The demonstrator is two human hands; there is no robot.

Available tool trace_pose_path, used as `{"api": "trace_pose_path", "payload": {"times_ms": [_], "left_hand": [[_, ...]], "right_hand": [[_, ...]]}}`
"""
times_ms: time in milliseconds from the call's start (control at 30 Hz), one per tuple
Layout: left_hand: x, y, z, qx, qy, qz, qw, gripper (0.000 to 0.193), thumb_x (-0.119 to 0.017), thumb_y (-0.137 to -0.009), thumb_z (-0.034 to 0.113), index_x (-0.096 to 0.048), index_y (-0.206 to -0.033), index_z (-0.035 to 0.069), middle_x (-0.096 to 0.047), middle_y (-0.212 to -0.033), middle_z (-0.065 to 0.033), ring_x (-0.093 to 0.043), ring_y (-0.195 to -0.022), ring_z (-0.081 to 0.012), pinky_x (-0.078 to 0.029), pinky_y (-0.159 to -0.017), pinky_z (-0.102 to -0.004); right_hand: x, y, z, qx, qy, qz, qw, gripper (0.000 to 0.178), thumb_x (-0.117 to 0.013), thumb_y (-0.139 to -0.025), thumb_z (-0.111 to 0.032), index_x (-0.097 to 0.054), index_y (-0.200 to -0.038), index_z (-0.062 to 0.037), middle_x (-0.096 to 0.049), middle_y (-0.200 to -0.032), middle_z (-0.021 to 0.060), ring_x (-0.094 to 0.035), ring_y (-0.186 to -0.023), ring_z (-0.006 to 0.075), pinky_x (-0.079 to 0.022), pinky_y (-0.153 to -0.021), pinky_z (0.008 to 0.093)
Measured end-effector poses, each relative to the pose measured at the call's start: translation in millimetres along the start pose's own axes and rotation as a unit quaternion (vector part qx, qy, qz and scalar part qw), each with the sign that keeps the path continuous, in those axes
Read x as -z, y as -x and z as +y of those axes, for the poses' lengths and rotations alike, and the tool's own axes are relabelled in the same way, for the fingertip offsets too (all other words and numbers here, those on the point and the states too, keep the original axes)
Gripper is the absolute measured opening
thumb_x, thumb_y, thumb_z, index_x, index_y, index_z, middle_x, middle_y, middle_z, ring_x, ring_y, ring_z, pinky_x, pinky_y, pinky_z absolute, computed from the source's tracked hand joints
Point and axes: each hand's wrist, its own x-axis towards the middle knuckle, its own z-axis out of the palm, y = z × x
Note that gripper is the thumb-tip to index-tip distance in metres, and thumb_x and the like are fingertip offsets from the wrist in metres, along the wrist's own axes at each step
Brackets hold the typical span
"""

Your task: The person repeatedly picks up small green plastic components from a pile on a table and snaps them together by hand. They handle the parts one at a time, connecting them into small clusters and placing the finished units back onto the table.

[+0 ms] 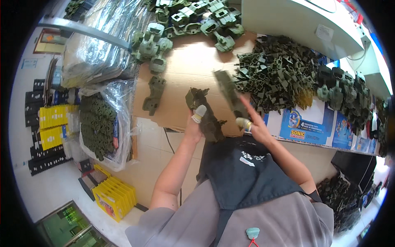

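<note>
Dark green moulded plastic parts are in both my hands, over the brown cardboard (185,70) on the table. My left hand (196,125) is closed around an uneven, lumpy plastic part (211,125), its thumb wearing a pale finger cover. In my right hand (256,126) is a longer, flatter plastic part (227,88), slanted up to the left and slightly blurred; a finger cover shows on that thumb too. A gap separates the two parts. One loose green part (154,95) lies on the cardboard, left of my left hand.
A big heap of small green parts (279,70) sits to the right. Larger assembled pieces (154,47) line the far edge, and more (341,88) stand far right. On the left is a plastic-lined box of green parts (98,123); yellow packages (115,197) stand on the floor.
</note>
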Motion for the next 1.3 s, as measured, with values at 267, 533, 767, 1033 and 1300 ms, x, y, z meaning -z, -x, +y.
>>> {"api": "trace_pose_path", "payload": {"times_ms": [267,533,767,1033,1300], "left_hand": [[-52.0,-7.3,-30.9,-0.073,-0.032,-0.039,0.996,0.059,-0.056,-0.084,0.016,-0.021,-0.132,0.014,-0.038,-0.127,-0.0091,-0.045,-0.112,-0.0205,-0.040,-0.092,-0.0343],[-50.2,-0.3,-27.9,-0.035,-0.081,0.013,0.996,0.064,-0.061,-0.079,0.012,-0.023,-0.130,0.010,-0.043,-0.120,-0.0086,-0.048,-0.107,-0.0192,-0.043,-0.087,-0.0323],[-19.5,-8.1,-53.0,-0.121,-0.072,-0.037,0.989,0.053,-0.053,-0.085,0.024,-0.026,-0.129,0.009,-0.042,-0.123,-0.0090,-0.045,-0.110,-0.0210,-0.039,-0.092,-0.0357],[-32.2,0.3,-54.5,-0.184,-0.112,0.003,0.976,0.060,-0.048,-0.087,0.028,-0.013,-0.134,0.014,-0.035,-0.127,-0.0086,-0.039,-0.115,-0.0219,-0.033,-0.097,-0.0373],[-39.6,-1.4,-45.0,-0.153,-0.097,0.011,0.983,0.054,-0.055,-0.083,0.014,-0.025,-0.127,0.009,-0.041,-0.121,-0.0089,-0.046,-0.106,-0.0198,-0.042,-0.088,-0.0341]], "right_hand": [[-10.6,29.8,-9.8,-0.002,0.149,0.015,0.989,0.068,-0.057,-0.081,-0.013,-0.019,-0.137,-0.0072,-0.032,-0.134,0.0219,-0.031,-0.125,0.0343,-0.028,-0.100,0.0351],[-0.8,35.0,-16.6,0.056,0.124,-0.063,0.989,0.072,-0.058,-0.082,-0.014,-0.015,-0.139,-0.0108,-0.022,-0.140,0.0173,-0.024,-0.129,0.0290,-0.025,-0.102,0.0341],[-8.2,36.7,-16.9,0.032,0.159,-0.010,0.987,0.069,-0.064,-0.075,-0.003,-0.028,-0.133,-0.0104,-0.033,-0.132,0.0132,-0.035,-0.121,0.0235,-0.036,-0.097,0.0360],[-7.9,35.1,-15.2,0.032,0.041,0.050,0.997,0.064,-0.061,-0.075,0.003,-0.032,-0.131,-0.0089,-0.035,-0.131,0.0115,-0.039,-0.119,0.0236,-0.037,-0.096,0.0348],[0.4,35.8,-25.2,0.018,0.221,-0.068,0.973,0.071,-0.060,-0.078,-0.007,-0.021,-0.137,-0.0128,-0.028,-0.138,0.0161,-0.035,-0.123,0.0278,-0.032,-0.099,0.0375]]}}
